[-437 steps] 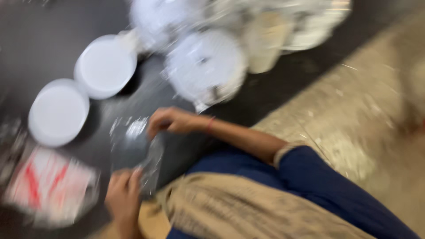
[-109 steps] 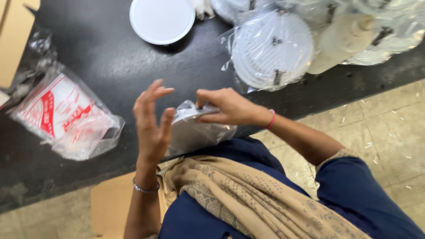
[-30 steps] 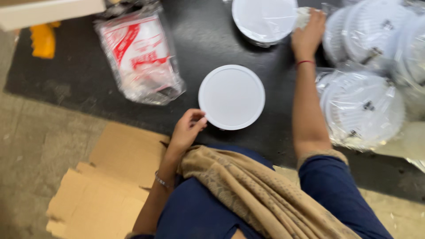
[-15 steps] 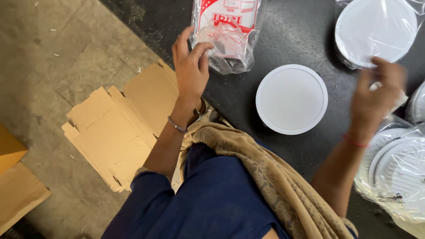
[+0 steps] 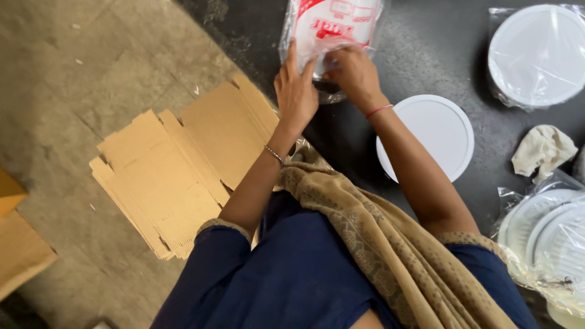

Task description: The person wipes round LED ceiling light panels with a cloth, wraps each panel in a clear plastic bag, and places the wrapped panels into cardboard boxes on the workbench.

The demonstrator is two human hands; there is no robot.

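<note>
A clear plastic packet (image 5: 332,27) with red print lies at the top on the black mat (image 5: 426,55). My left hand (image 5: 297,91) rests against its lower left edge, fingers extended. My right hand (image 5: 352,73) grips the packet's lower edge. Just right of my right forearm sits a white round lid (image 5: 434,137), flat on the mat.
A stack of flattened cardboard sheets (image 5: 183,164) lies on the concrete floor at left. A bagged white round lid (image 5: 539,55) sits top right, a crumpled cloth (image 5: 544,151) below it, and several bagged white plates (image 5: 545,240) at lower right.
My right hand has come across from the right to the packet's lower edge. My left hand has stayed at the packet. The view has shifted slightly.
</note>
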